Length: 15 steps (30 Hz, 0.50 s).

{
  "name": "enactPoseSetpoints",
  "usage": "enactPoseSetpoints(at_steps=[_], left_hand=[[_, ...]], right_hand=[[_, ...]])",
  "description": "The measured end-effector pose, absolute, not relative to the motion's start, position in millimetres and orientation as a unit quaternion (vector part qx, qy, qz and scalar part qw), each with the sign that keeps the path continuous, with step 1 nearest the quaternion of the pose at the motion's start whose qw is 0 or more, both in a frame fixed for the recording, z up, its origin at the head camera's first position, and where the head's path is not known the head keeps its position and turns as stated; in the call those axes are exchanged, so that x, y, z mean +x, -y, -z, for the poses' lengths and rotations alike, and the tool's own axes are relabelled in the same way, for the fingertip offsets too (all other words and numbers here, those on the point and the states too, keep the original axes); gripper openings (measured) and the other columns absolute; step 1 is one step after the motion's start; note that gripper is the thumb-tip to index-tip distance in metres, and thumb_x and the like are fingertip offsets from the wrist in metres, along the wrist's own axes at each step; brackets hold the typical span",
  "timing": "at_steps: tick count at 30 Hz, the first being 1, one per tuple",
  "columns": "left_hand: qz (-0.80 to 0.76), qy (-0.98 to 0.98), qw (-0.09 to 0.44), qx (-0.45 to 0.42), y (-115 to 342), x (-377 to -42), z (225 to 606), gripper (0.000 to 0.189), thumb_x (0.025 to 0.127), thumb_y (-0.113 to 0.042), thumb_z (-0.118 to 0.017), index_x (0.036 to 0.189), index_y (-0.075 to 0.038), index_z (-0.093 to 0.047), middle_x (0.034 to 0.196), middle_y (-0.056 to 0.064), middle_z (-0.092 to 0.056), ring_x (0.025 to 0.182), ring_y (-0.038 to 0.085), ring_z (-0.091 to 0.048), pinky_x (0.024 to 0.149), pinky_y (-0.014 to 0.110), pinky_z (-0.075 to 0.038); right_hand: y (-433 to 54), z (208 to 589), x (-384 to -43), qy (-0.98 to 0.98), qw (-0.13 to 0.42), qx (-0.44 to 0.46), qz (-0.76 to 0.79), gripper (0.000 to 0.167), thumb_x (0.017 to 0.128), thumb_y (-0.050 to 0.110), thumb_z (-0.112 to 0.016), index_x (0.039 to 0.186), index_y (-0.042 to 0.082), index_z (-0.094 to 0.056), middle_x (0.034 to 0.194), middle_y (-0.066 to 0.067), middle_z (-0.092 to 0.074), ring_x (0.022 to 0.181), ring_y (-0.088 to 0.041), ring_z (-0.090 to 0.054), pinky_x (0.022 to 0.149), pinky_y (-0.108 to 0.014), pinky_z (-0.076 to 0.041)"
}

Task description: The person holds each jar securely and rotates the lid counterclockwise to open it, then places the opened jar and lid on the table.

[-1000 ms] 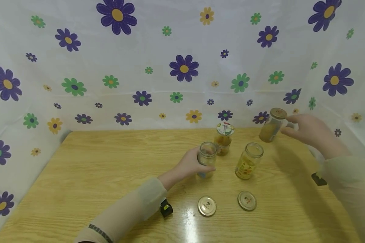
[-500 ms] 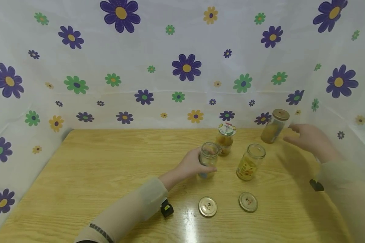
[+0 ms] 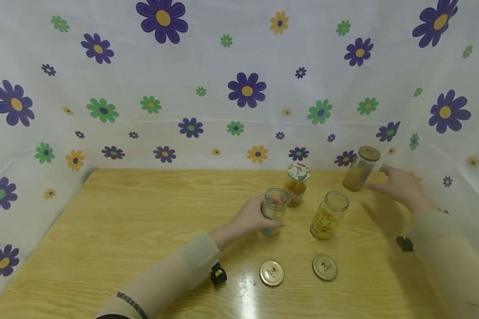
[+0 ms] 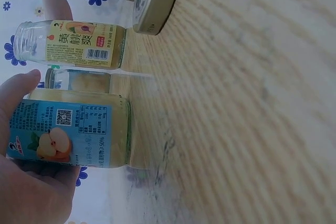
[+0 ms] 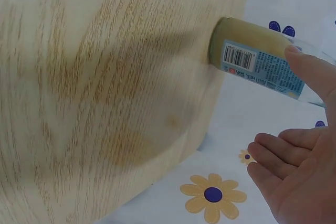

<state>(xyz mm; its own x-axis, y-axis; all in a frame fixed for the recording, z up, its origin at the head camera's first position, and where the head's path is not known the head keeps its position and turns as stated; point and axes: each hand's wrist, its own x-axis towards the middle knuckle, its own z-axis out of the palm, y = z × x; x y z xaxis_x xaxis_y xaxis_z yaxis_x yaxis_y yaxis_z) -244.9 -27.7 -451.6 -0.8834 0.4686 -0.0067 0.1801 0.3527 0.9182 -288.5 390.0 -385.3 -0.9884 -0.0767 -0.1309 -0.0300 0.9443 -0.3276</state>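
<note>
My left hand [image 3: 250, 218] grips an uncapped glass jar [image 3: 274, 208]; its blue apple label [image 4: 58, 132] shows in the left wrist view. At the back right of the table, my right hand [image 3: 403, 188] is beside a jar with a gold lid [image 3: 356, 173], fingers and thumb spread. In the right wrist view the thumb [image 5: 310, 72] overlaps this jar's blue label [image 5: 262, 66], and the palm with loosely bent fingers [image 5: 283, 156] stands apart from it. Between the hands stands an open jar with a yellow label [image 3: 324, 221], pale yellow contents inside.
A smaller jar of amber contents with a printed top [image 3: 295, 188] stands just behind the left hand's jar. Two gold lids, a left one [image 3: 272, 272] and a right one [image 3: 325, 267], lie flat nearer the front. A flowered cloth [image 3: 175, 88] hangs behind the wooden table [image 3: 143, 212].
My right hand has come down from the gold lid's height to lower beside that jar. The left hand keeps its grip on its jar, and the head view has shifted slightly.
</note>
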Motion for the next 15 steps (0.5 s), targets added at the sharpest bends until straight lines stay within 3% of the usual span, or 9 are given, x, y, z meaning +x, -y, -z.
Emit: enactPoseSetpoints(at_steps=[10, 15], left_hand=[[-0.531, -0.813, 0.133, 0.197, 28, -246, 452, 0.053, 0.082, -0.016, -0.092, 0.129, -0.011, -0.068, 0.128, 0.012, -0.075, 0.117, 0.027, -0.071, 0.106, 0.043, -0.058], [-0.531, -0.813, 0.135, 0.198, 27, -246, 452, 0.053, 0.082, -0.017, -0.092, 0.129, -0.012, -0.068, 0.128, 0.011, -0.075, 0.119, 0.028, -0.071, 0.107, 0.043, -0.058]], right_hand=[[-386, 397, -299, -0.975, 0.096, 0.012, 0.201, 0.101, 0.103, 0.05, -0.062, 0.155, -0.025, -0.019, 0.153, -0.052, -0.028, 0.138, -0.07, -0.036, 0.113, -0.078, -0.038], [-383, 404, -301, -0.969, 0.095, 0.031, 0.226, 0.109, 0.102, 0.055, -0.062, 0.157, -0.024, -0.01, 0.157, -0.053, -0.019, 0.142, -0.071, -0.028, 0.117, -0.078, -0.033]])
